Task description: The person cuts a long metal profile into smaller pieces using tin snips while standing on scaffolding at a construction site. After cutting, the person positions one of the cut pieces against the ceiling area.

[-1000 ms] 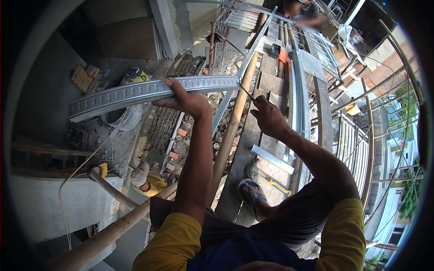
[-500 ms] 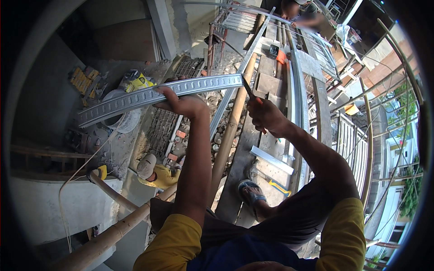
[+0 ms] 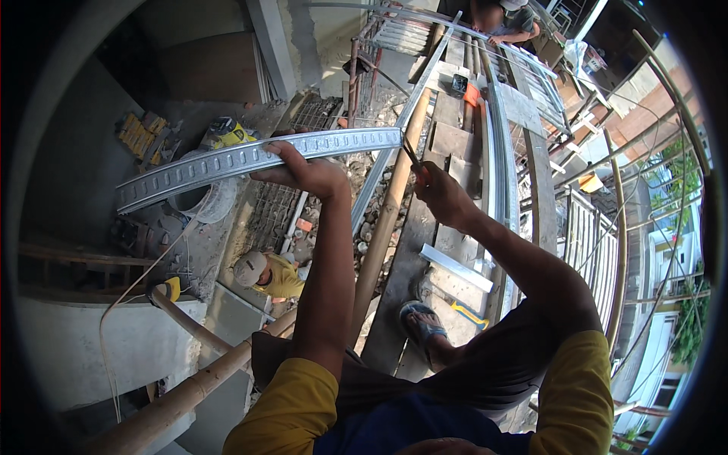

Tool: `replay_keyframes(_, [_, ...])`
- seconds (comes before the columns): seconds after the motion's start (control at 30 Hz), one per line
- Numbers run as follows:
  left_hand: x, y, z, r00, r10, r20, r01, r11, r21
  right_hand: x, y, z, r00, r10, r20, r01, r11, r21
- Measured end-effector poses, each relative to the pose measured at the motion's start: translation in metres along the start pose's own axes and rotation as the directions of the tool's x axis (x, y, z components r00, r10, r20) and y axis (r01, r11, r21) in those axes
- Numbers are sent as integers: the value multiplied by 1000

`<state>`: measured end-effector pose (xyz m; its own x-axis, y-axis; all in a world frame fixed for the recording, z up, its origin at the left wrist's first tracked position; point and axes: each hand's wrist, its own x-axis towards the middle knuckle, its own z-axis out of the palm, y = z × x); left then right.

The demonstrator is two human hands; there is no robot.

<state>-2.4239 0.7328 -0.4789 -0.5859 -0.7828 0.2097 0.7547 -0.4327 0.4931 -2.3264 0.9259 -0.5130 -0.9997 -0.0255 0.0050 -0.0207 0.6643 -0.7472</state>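
Note:
A long, slotted galvanized metal channel (image 3: 201, 171) is raised in front of me, slanting from the left up to the middle. My left hand (image 3: 307, 173) is closed around its middle, thumb on the near face. Orange-handled snips (image 3: 410, 152) are gripped in my right hand (image 3: 447, 199), with their dark jaws apart at the channel's right end. Whether the jaws have bitten into the metal is too small to tell. Below my right forearm, a short metal offcut (image 3: 456, 268) lies on the planks near a saw with a yellow and blue handle (image 3: 469, 312).
Bamboo poles (image 3: 383, 239) border the plank platform (image 3: 398, 303) where my sandalled foot rests. More metal channels (image 3: 500, 159) run along its right side. A person in a cap (image 3: 277, 274) is lower down at left; another person (image 3: 512, 26) is at the far end. A bucket (image 3: 216, 199) stands below.
The channel has shifted slightly left, its right end a little lower. The snips' jaws have spread at that end. The person below has moved, and the far person's arm has shifted.

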Motion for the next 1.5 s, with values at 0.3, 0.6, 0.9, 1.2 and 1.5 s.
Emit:
replay_keyframes(0.3, [-28,5,11,998,1,68,-1,1000,-5,-6,1,7,976,-116,-186,109,993,-45])
replay_keyframes(0.6, [-19,1,5,1000,11,9,-11,1000,22,-6,-23,2,998,-3,-70,1,999,-35])
replay_keyframes(0.9, [-52,14,15,978,80,192,-116,976,184,-2,-11,12,998,58,-33,-59,996,-59])
replay_keyframes(1.2, [-47,23,28,992,-49,114,46,999,26,2,7,2,962,256,96,-264,961,82])
replay_keyframes(1.5, [4,-1,-3,990,-127,-55,129,991,38,-3,-7,-9,910,113,398,-311,823,476])
